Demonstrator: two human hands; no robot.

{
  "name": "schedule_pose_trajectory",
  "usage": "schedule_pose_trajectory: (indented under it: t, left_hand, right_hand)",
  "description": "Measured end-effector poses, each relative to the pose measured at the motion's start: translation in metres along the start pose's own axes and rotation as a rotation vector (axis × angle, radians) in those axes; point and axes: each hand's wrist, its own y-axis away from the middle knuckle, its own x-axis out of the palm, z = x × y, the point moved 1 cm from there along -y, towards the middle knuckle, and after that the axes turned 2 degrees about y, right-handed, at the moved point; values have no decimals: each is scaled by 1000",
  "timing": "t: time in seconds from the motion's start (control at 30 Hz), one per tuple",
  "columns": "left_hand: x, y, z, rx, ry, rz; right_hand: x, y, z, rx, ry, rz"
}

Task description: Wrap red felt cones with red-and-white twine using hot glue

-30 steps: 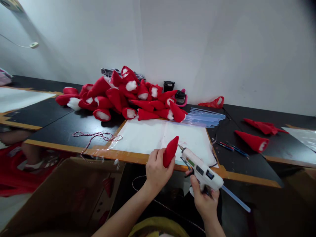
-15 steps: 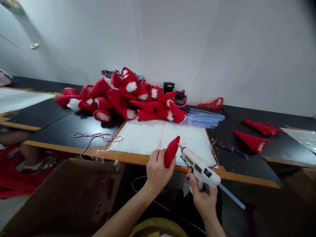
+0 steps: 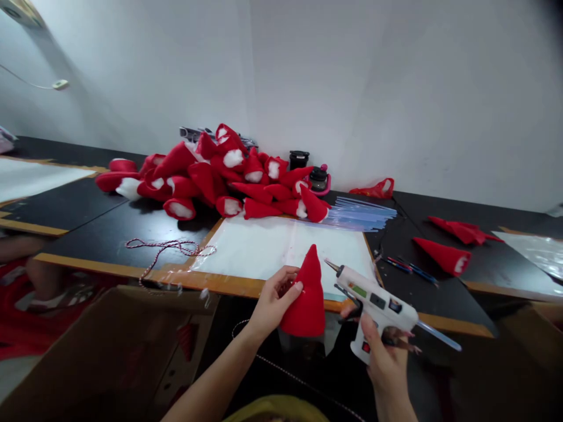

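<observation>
My left hand (image 3: pixel 275 299) is closed on a red felt cone hat (image 3: pixel 308 302), its thumb pressed to the front. The hat stands point up, its wide end toward me, over the table's front edge. In my right hand (image 3: pixel 387 357) is a white hot glue gun (image 3: pixel 378 299), gripped round its handle. The gun's nozzle points up and left, a short gap from the hat's right side. A clear glue stick (image 3: pixel 440 336) juts out of its rear end.
A heap of red felt cones with white stuffing (image 3: pixel 206 170) covers the table's back left. Glue sticks (image 3: pixel 365 213) lie behind the white sheet (image 3: pixel 250 246). Twisted cord (image 3: pixel 169 245) is at left; pens (image 3: pixel 409 266) and more red cones (image 3: pixel 442 256) are at right. An open cardboard box (image 3: pixel 109 346) stands below.
My left hand has turned the red hat so its broad side and wide end show. The glue gun has moved right, its nozzle now farther from the hat.
</observation>
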Motion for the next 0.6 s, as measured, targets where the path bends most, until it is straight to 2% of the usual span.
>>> schedule_pose_trajectory:
  t: [0.1,0.2,0.47,0.6]
  left_hand:
    - [-2,1,1,-98,218,93]
    - [-3,2,3,-143,323,98]
    - [-6,2,9,-175,333,84]
    - [-6,2,13,-199,418,79]
  right_hand:
    - [2,-3,10,28,-57,59]
    - [3,-2,12,39,-70,79]
    - [0,1,5,45,13,43]
    - [0,3,-2,33,-7,27]
